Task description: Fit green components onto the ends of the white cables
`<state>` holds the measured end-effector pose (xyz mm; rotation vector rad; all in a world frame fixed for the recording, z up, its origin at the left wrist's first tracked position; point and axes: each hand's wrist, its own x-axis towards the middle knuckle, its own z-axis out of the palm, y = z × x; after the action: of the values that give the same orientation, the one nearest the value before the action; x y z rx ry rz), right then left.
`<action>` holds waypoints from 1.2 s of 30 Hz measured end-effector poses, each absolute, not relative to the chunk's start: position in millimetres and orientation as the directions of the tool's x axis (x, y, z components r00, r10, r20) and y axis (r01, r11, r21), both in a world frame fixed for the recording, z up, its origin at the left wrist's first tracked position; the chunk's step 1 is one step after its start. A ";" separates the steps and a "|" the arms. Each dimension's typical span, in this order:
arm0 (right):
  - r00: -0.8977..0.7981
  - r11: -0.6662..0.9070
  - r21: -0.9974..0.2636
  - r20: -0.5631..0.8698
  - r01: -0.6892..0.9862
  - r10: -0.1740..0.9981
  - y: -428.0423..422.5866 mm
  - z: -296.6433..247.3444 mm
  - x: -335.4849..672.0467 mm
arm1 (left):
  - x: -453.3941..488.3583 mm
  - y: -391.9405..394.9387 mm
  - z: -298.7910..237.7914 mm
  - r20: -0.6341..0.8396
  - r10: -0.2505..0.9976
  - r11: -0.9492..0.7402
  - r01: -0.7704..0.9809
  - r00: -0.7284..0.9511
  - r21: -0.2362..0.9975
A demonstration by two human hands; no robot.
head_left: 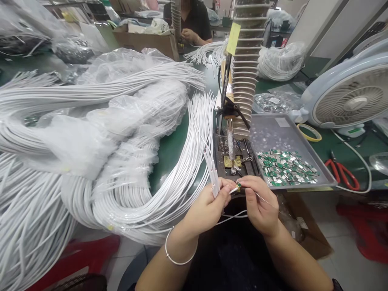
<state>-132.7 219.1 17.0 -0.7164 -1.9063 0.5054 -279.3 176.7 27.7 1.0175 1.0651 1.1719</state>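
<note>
While left hand (207, 211) pinches white cables (213, 173), ends pointing up-forward, right hand (261, 202) pinches small metal terminal (239, 186), lying crosswise.

We counted one metal tray (279, 129); right of it, one desk fan (351, 103), one tape roll (309, 139) and one pair of red cutters (342, 173); below it, one left hand (206, 210) and one right hand (260, 202).

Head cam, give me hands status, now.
Left hand gripping white cables. Right hand pinching small green-and-metal part at cable tip. Brass-topped jig just ahead.
</note>
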 end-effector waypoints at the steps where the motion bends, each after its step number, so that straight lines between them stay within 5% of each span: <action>1: -0.339 0.741 -0.620 0.659 0.259 0.671 218.2 16.9 -130.1 | -280.1 175.6 26.2 -0.118 0.991 0.129 -0.199 0.064 0.971; 7: -0.384 0.719 -0.648 0.616 0.250 0.688 212.7 17.6 -116.9 | -280.9 173.2 17.1 -0.105 0.984 0.087 -0.124 -0.143 0.988; 18: -0.450 0.714 -0.664 0.580 0.222 0.679 207.9 25.8 -133.2 | -257.5 181.1 27.9 -0.344 0.936 0.175 -0.739 -0.081 0.651; 31: -0.468 0.649 -0.710 0.491 0.274 0.735 204.2 31.6 -144.3 | -252.6 172.3 14.5 -0.216 0.953 0.086 -0.494 -0.213 0.865; 36: -0.396 0.606 -0.761 0.494 0.233 0.774 202.6 40.4 -138.3 | -256.2 167.4 22.3 -0.128 0.991 0.106 -0.321 -0.048 0.941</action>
<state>-138.3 202.6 40.4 -0.8019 -1.9294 0.7545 -256.2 167.4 22.3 0.8519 1.0695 1.3059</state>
